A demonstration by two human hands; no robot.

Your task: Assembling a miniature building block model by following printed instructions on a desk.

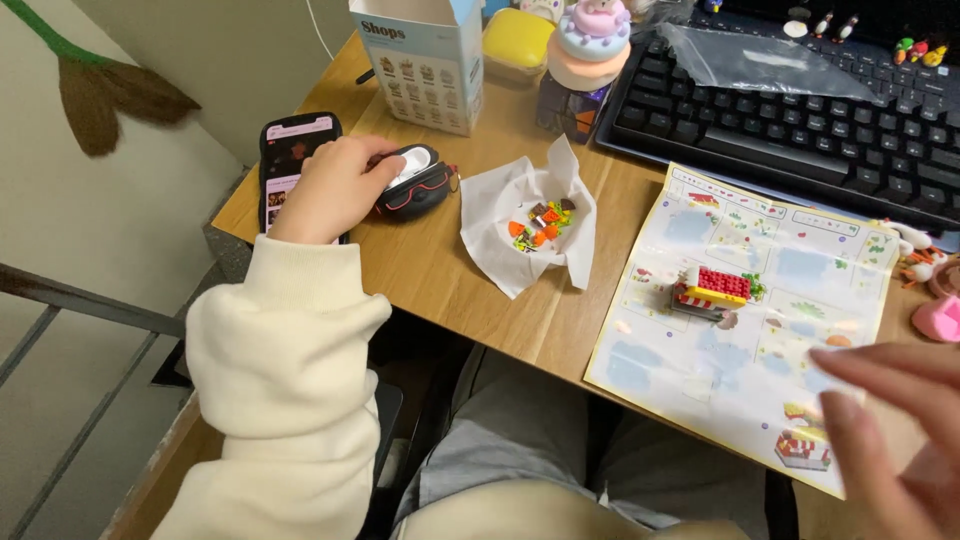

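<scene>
Left hand [335, 188] resting on smartphone [290, 165] at desk [440, 270] edge, fingers bent loosely onto open earbud case [418, 180], gripping nothing. Right hand [895, 430] blurred above instruction sheet [740, 320], fingers spread, empty. Small brick-built shop model [712, 290] standing on sheet. Loose coloured bricks [540, 225] heaped in white paper wrapper [525, 225] between case and sheet.
</scene>
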